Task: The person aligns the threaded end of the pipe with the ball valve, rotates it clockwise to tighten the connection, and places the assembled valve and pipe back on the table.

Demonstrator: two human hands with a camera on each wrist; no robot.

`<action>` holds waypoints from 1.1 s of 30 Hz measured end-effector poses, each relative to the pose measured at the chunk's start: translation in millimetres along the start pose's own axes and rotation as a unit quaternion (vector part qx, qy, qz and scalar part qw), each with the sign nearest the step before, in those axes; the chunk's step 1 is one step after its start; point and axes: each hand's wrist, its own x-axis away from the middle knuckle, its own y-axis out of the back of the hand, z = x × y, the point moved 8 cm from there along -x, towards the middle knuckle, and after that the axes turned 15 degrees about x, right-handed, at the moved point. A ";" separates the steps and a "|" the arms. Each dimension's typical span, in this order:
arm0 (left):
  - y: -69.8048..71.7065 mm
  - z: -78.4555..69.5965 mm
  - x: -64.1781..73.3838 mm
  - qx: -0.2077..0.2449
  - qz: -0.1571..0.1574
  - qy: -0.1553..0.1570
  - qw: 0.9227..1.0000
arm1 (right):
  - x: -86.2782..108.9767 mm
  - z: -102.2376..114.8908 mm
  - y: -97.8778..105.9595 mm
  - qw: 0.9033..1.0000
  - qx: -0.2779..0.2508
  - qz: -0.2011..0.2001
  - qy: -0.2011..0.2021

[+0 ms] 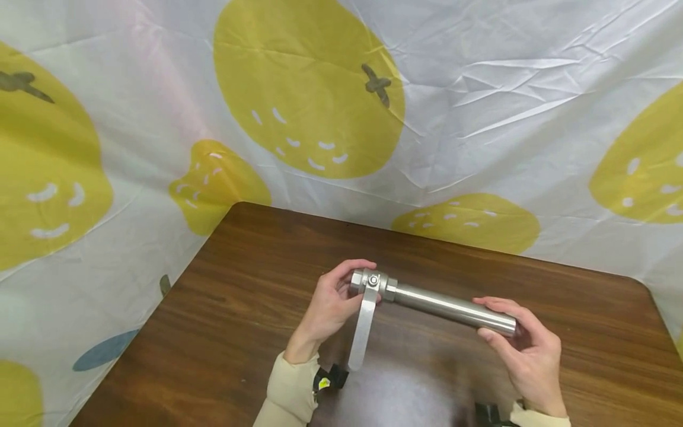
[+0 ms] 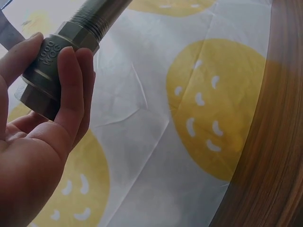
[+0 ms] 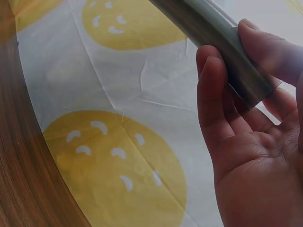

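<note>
A silver ball valve (image 1: 380, 284) with a long flat lever handle (image 1: 363, 335) is joined to a smooth steel pipe (image 1: 448, 305). My left hand (image 1: 331, 302) grips the valve body, thumb on one side and fingers round the other. Raised lettering shows on the valve body (image 2: 45, 66) in the left wrist view, and threads (image 2: 90, 23) are exposed where the pipe meets it. The pipe's far end (image 3: 236, 66) is pinched between the thumb and fingers of my right hand (image 1: 528, 344). Pipe and valve are held above the table, sloping down to the right in the head view.
Beneath the hands is a brown wood-grain table (image 1: 256, 261) with rounded far corners. A white cloth (image 1: 459, 118) printed with yellow fruit hangs behind it and along its left side. Dark wrist mounts (image 1: 333, 376) sit at both sleeves.
</note>
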 end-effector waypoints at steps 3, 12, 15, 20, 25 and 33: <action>-0.4 0.7 -0.5 0.001 0.002 0.006 1.000 | 0.6 -0.8 0.9 1.000 0.006 -0.001 -0.006; 0.4 0.5 -1.4 -0.008 0.020 -0.002 1.000 | 1.3 -3.2 0.2 1.000 0.005 -0.007 -0.023; 1.0 0.8 -1.2 -0.009 0.019 0.002 1.000 | 2.2 -4.1 -0.1 0.999 0.006 -0.011 -0.033; 2.3 1.2 -0.8 -0.003 0.011 0.010 1.000 | 3.2 -5.8 -1.5 0.999 -0.004 -0.007 -0.038; 3.7 1.5 -0.2 -0.005 0.005 0.018 1.000 | 3.9 -9.7 1.8 0.997 0.041 -0.019 -0.064; 4.7 4.3 1.0 -0.002 -0.001 0.026 1.000 | 5.2 -11.8 4.6 0.993 0.078 -0.039 -0.083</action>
